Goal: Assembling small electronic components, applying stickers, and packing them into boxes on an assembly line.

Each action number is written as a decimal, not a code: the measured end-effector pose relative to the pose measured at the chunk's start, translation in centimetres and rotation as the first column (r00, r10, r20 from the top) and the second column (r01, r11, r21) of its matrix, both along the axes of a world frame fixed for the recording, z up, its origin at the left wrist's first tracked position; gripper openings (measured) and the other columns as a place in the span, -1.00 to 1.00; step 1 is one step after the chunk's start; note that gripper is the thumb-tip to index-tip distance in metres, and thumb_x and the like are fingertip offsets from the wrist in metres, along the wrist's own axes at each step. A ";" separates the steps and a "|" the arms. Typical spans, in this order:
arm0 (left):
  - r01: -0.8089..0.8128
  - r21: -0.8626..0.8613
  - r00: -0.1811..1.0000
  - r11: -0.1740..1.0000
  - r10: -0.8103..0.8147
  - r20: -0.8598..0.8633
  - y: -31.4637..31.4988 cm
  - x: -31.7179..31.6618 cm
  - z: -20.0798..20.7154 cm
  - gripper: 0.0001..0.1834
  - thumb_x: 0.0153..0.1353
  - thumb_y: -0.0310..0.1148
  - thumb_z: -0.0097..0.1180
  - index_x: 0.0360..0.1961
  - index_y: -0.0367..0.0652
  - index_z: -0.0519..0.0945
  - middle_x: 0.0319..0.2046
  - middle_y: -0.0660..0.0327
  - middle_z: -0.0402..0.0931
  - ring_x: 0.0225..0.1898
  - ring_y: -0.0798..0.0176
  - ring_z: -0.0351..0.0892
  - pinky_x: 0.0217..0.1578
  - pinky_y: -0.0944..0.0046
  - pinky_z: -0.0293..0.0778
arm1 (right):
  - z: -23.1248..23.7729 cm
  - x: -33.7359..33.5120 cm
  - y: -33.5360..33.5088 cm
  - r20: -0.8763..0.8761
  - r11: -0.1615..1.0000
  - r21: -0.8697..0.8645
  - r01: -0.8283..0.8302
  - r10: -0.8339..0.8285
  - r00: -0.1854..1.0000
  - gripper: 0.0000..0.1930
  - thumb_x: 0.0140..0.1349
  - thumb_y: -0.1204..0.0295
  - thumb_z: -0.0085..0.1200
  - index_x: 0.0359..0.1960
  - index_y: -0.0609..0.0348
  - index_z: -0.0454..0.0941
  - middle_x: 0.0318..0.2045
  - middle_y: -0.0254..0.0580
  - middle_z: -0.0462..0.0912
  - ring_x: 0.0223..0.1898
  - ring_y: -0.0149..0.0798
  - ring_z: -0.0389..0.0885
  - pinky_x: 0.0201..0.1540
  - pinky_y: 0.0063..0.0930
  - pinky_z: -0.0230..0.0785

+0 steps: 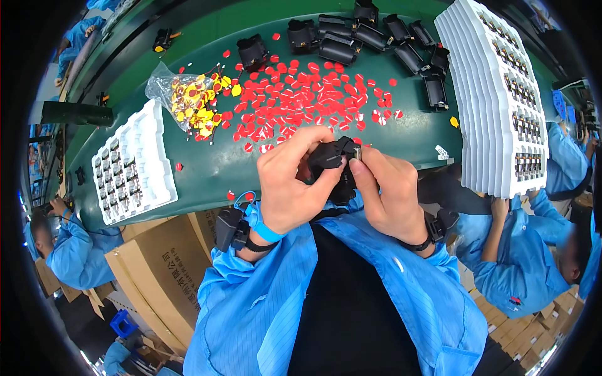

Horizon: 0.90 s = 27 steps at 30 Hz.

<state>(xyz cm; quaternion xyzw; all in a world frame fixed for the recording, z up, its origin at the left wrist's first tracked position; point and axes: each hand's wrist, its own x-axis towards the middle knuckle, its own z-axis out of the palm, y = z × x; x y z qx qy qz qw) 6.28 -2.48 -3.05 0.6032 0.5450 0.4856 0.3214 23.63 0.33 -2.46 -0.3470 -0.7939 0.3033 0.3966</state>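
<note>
Blue striped work jacket (pixel 263 301) fills the near side, its sleeves leading to two bare hands. Left hand (pixel 285 182) grips a dark, hollow black plastic housing (pixel 325 156) at the near edge of the green table (pixel 213 164); right hand (pixel 392 194) pinches a small silvery metal piece (pixel 357 153) against the housing's right side. Work on this housing looks partway through, though whether the metal piece is seated cannot be told. Beyond, loose black housings (pixel 339 49) lie far and right, their finished state unclear. Plenty seems left to use: scattered red round discs (pixel 301 103), yellow tabbed pieces (pixel 199 111), the partly filled white plastic tray (pixel 149 135) at left, and stacked white trays (pixel 461 88) at right.
</note>
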 end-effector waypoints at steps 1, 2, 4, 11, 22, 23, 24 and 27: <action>-0.005 -0.018 1.000 1.000 0.005 0.013 -0.1 0.1 0.2 -0.70 0.05 -0.66 0.28 -0.14 -0.37 0.58 -0.41 0.25 0.58 -0.39 0.52 0.51 -0.43 0.51 0.36 | 0.0 0.0 -0.1 -0.001 1.000 -0.001 -0.001 0.001 1.000 -0.96 0.25 0.66 0.08 -0.31 0.38 0.48 -0.64 -0.01 0.46 -0.65 0.03 0.46 -0.58 -0.23 0.21; -0.009 -0.035 1.000 0.999 0.010 0.026 -0.2 0.2 0.3 -0.72 0.06 -0.68 0.27 -0.16 -0.38 0.57 -0.41 0.24 0.58 -0.39 0.51 0.51 -0.41 0.50 0.37 | -0.1 -0.1 -0.2 -0.006 1.000 0.011 0.014 -0.014 1.000 -0.95 0.23 0.66 0.10 -0.34 0.37 0.48 -0.64 -0.03 0.45 -0.65 0.01 0.46 -0.59 -0.23 0.21; -0.003 0.034 0.998 0.999 0.001 0.070 -0.3 0.2 -0.3 -0.74 0.07 -0.61 0.27 -0.17 -0.29 0.58 -0.46 0.26 0.55 -0.48 0.50 0.44 -0.51 0.47 0.30 | 0.2 0.1 -0.2 -0.005 0.999 0.026 0.033 -0.033 0.999 -0.93 0.20 0.66 0.13 -0.36 0.36 0.48 -0.65 -0.05 0.45 -0.66 -0.02 0.46 -0.59 -0.23 0.21; -0.050 0.119 0.999 0.992 0.047 0.021 -0.6 0.3 -1.1 -0.68 -0.01 -0.65 0.18 -0.15 -0.27 0.57 -0.45 0.12 0.52 -0.50 0.20 0.53 -0.47 0.28 0.40 | -0.3 -0.7 -0.6 0.050 0.997 0.028 0.067 -0.068 0.996 -0.85 0.13 0.63 0.21 -0.48 0.29 0.45 -0.68 -0.12 0.44 -0.68 -0.09 0.47 -0.63 -0.27 0.19; -0.019 -0.090 0.887 0.996 0.058 0.458 -0.3 -0.2 -0.6 -0.72 0.11 -0.58 0.14 -0.10 -0.35 0.55 -0.37 0.05 0.58 -0.39 0.18 0.60 -0.37 0.30 0.47 | -0.5 -1.0 1.1 -0.016 0.973 -0.230 0.012 -0.016 1.000 -0.84 0.15 0.58 0.24 -0.50 0.27 0.47 -0.72 -0.11 0.43 -0.72 -0.17 0.45 -0.64 -0.33 0.17; -0.017 -0.110 0.905 0.994 0.062 0.421 -0.5 -0.4 -0.7 -0.72 0.14 -0.55 0.14 -0.09 -0.34 0.54 -0.36 0.04 0.58 -0.39 0.19 0.61 -0.36 0.31 0.48 | -0.4 -1.0 1.0 -0.023 0.968 -0.250 -0.024 0.019 1.000 -0.83 0.16 0.58 0.23 -0.52 0.27 0.47 -0.72 -0.12 0.43 -0.72 -0.22 0.44 -0.64 -0.35 0.17; -0.015 -0.121 0.921 0.993 0.060 0.384 -0.3 -0.6 -0.9 -0.73 0.16 -0.52 0.14 -0.09 -0.34 0.54 -0.36 0.03 0.59 -0.39 0.19 0.62 -0.36 0.32 0.49 | -0.3 -1.1 1.3 -0.028 0.964 -0.261 -0.059 0.053 0.998 -0.81 0.17 0.57 0.23 -0.53 0.27 0.46 -0.72 -0.12 0.43 -0.73 -0.27 0.43 -0.64 -0.37 0.16; -0.018 0.076 0.996 0.997 0.011 0.086 -0.4 -0.9 0.2 -0.61 0.19 -0.49 0.19 0.05 -0.34 0.51 -0.28 0.06 0.59 -0.38 0.27 0.56 -0.35 0.36 0.44 | 1.1 -1.5 3.2 0.056 0.991 -0.116 -0.061 0.068 0.996 -0.79 0.17 0.54 0.23 -0.57 0.26 0.45 -0.74 -0.12 0.40 -0.73 -0.26 0.38 -0.63 -0.37 0.16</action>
